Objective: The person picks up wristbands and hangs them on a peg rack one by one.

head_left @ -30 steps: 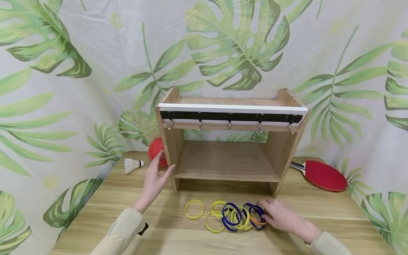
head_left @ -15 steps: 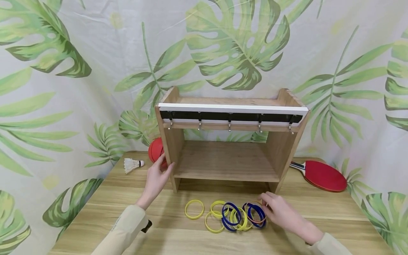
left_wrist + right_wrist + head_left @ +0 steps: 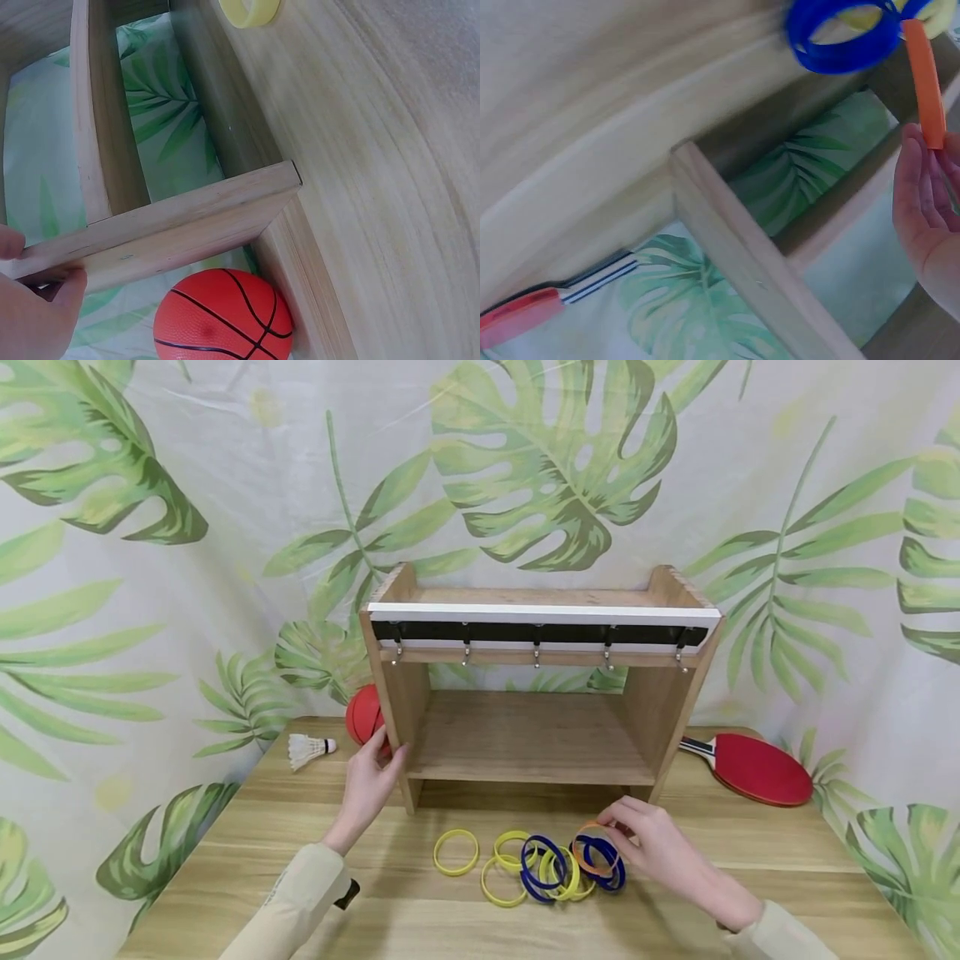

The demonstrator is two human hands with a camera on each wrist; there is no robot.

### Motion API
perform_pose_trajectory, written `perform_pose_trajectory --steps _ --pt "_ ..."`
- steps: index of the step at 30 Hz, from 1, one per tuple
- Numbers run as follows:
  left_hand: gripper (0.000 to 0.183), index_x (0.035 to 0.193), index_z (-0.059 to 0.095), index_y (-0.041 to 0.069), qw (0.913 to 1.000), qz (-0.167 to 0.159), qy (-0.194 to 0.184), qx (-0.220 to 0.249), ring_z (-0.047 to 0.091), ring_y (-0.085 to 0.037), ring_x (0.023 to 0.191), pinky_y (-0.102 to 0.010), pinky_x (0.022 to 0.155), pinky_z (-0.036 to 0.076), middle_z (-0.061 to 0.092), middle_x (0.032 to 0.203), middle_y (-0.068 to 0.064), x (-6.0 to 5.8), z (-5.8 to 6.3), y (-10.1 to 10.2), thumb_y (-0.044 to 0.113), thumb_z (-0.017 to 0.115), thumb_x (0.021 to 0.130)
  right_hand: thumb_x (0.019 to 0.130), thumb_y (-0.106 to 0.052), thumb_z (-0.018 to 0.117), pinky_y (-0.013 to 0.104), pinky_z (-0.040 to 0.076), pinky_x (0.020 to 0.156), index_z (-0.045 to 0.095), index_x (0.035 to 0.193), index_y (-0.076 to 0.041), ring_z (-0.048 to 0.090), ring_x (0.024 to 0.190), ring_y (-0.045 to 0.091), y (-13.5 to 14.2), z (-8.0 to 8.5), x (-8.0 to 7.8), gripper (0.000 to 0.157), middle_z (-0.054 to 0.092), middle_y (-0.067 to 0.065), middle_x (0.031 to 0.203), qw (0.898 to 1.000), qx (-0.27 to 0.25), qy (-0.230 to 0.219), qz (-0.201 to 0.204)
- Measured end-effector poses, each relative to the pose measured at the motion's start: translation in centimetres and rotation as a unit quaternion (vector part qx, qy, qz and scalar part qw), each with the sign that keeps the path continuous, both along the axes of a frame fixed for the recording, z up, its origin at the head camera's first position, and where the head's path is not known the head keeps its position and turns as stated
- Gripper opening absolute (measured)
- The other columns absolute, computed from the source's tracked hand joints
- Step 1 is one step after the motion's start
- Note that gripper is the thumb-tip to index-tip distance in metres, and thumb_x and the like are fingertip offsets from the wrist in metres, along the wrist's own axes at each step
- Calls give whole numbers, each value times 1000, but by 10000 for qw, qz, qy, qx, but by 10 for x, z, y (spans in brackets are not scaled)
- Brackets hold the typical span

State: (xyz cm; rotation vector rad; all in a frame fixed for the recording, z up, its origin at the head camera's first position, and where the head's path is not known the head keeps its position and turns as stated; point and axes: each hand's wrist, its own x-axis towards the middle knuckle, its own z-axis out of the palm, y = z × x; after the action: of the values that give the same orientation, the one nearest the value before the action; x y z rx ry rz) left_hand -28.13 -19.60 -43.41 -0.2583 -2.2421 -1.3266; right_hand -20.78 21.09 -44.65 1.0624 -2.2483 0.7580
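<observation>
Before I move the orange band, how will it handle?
The orange band is probably light, being thin. It likely flexes without flopping: its loop looks round, pinched by the right hand. It may snag the blue bands it overlaps in the head view.

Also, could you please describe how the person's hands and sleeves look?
The left hand and right hand wear no gloves. The left sleeve and right sleeve are long and pale beige; a small black piece shows beside the left one.
</observation>
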Motion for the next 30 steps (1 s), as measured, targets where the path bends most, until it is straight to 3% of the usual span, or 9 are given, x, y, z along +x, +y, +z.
perform_pose_trajectory --steps 6,12,20,22,27,30 --pt "41 135 58 -2 9999 -125 39 -31 69 -39 106 -40 85 60 68 121 -28 -1 0 -2 8 63 96 72 14 76 6 50 65 69 91 -11 63 72 4 -10 19 2 33 69 -1 87 9997 53 -30 256" --pt "42 137 57 0 9998 -183 -119 -31 68 -36 109 -29 86 59 68 122 -26 -1 1 -5 11 64 97 77 10 76 6 50 64 69 92 -12 62 73 1 -30 45 4 27 69 -2 87 9978 194 -265 575" --pt "44 137 57 0 9995 -255 -158 38 69 -35 109 -32 87 59 68 122 -26 1 2 -10 12 65 96 82 7 73 7 52 68 70 92 -10 64 75 4 -75 104 -2 20 69 1 87 9898 145 -21 1419" --pt "43 137 56 -3 9995 -270 -169 38 68 -37 109 -37 87 59 67 121 -28 7 10 -6 8 64 96 82 7 73 8 53 69 70 92 -8 64 76 6 -88 121 -3 18 69 2 88 9879 207 138 1532" --pt "43 135 53 -11 9991 -341 -246 78 67 -42 109 -47 88 57 65 121 -33 24 32 6 -1 62 95 84 3 74 10 53 70 72 91 -6 63 78 7 -119 162 -10 12 70 2 88 9868 328 450 1519" --pt "43 135 54 -11 9990 -384 -199 144 67 -42 109 -46 88 57 65 120 -33 24 30 8 -1 62 94 86 -1 73 12 53 70 72 91 -6 62 78 7 -136 181 -16 8 70 2 88 9874 346 509 1459"
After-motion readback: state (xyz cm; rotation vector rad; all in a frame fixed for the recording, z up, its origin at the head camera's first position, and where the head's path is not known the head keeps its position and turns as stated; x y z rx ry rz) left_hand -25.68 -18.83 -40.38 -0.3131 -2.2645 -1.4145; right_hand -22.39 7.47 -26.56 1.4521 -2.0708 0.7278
